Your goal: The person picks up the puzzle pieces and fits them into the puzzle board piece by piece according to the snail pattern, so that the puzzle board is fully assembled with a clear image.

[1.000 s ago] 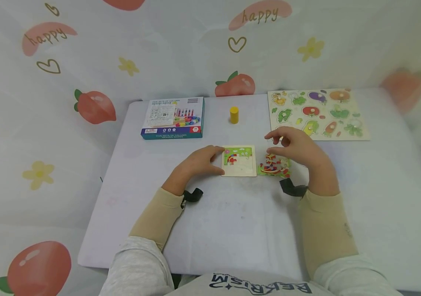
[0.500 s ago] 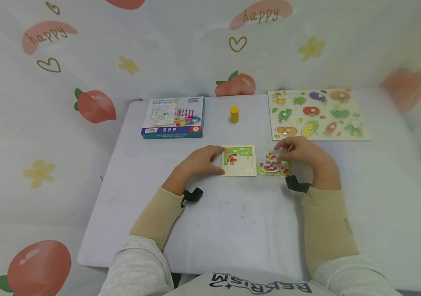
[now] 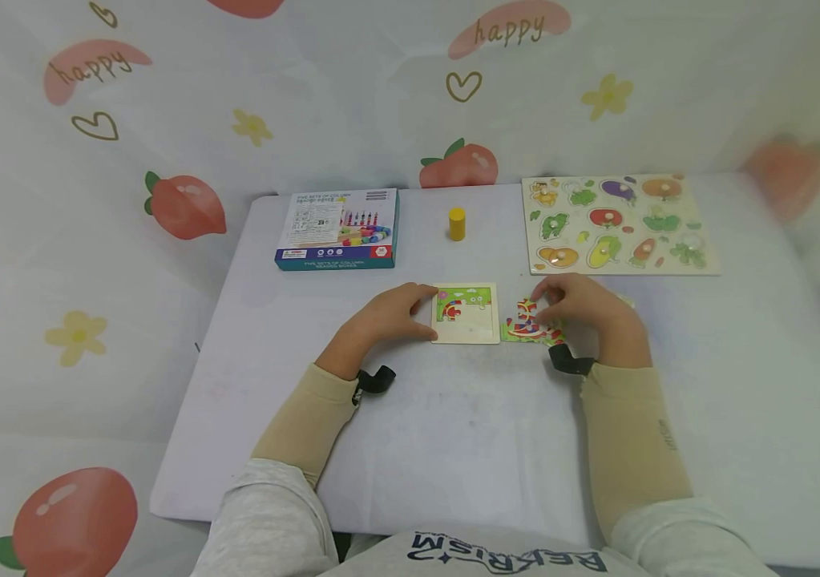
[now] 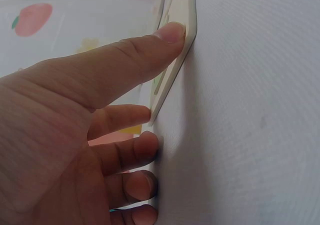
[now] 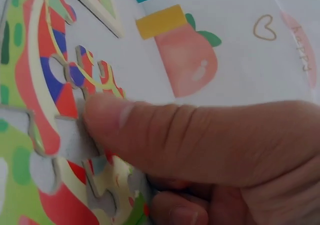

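Note:
In the head view my left hand (image 3: 393, 314) is at the left side of a square wooden puzzle board (image 3: 478, 325). Its thumb (image 4: 171, 34) rests on the board's rim, and the index fingertip meets a corner in the left wrist view. Green and red pieces fill the board's top and left part. My right hand (image 3: 583, 303) is over a cluster of loose jigsaw pieces (image 3: 523, 328), thumb and index finger slightly apart there. In the right wrist view the thumb tip (image 5: 107, 110) overlaps the pieces and hides the index finger; I cannot tell whether they pinch one.
A yellow cylinder (image 3: 457, 224) stands behind the puzzle board. At the back left lies a boxed set of column beads (image 3: 337, 230); at the back right is a vegetable peg-puzzle board (image 3: 622, 224). The white tabletop (image 3: 467, 449) extends in front, with a printed curtain behind.
My right hand has come down and towards me, from beside the peg-puzzle board onto the loose pieces, its thumb and index finger closer together. The left hand stays at the puzzle board.

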Available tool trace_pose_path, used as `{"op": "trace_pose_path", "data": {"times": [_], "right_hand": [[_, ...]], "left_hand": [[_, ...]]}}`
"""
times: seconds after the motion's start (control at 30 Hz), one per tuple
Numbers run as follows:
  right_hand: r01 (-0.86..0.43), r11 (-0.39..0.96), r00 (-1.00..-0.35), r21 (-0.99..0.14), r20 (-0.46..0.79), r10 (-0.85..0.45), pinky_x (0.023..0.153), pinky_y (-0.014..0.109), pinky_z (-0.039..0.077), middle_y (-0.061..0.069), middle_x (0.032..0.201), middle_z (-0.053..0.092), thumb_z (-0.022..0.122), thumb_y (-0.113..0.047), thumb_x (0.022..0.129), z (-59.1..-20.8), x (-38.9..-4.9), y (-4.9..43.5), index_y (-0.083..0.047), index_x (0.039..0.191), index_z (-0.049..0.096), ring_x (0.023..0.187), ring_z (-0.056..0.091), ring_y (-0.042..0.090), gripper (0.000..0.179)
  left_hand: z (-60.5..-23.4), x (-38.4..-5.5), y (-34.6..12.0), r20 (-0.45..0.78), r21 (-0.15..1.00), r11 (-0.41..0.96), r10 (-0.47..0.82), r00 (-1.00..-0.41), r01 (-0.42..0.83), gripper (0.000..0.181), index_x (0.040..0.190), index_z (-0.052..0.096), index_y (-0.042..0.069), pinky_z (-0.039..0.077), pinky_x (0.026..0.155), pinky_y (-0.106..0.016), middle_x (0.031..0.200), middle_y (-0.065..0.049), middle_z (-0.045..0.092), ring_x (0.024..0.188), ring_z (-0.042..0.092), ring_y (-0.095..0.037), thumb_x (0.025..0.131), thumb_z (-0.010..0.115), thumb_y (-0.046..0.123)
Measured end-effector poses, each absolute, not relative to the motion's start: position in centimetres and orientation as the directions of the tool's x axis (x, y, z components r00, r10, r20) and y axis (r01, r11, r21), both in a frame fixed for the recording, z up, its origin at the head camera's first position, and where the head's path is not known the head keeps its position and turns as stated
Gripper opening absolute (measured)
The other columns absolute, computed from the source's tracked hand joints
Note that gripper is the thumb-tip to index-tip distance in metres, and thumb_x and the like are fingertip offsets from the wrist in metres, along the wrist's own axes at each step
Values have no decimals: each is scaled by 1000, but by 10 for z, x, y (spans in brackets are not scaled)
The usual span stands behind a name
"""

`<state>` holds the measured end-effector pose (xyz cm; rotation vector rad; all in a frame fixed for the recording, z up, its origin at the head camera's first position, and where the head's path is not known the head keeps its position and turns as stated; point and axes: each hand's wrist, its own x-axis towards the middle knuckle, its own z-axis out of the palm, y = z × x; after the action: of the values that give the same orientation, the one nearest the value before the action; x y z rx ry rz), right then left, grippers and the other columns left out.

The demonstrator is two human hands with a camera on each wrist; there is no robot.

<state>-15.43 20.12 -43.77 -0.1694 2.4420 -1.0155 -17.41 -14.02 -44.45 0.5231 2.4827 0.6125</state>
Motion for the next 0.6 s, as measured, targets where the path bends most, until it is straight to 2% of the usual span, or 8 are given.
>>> {"op": "trace_pose_path", "data": {"times": [0.2,0.6], "right_hand": [[102,750,-869,-653,-426,-252,79,42,37,9,92,52,83,-19,87,-438,-155,197,-6,114,69,91,48,28,33],[108,747,-883,-656,-409,-232,77,41,39,9,94,55,81,-24,89,-440,-156,199,-7,115,69,91,50,28,33]], "left_hand": [[-447,-175,-141,-393,518,822,474,-788,237,85,156,45,20,45,94,-38,119,-1,55,109,49,-20,84,85,40],[-444,-173,-140,-395,521,821,474,-787,233,85,156,45,19,45,92,-38,116,-3,54,108,49,-21,85,85,40]]}}
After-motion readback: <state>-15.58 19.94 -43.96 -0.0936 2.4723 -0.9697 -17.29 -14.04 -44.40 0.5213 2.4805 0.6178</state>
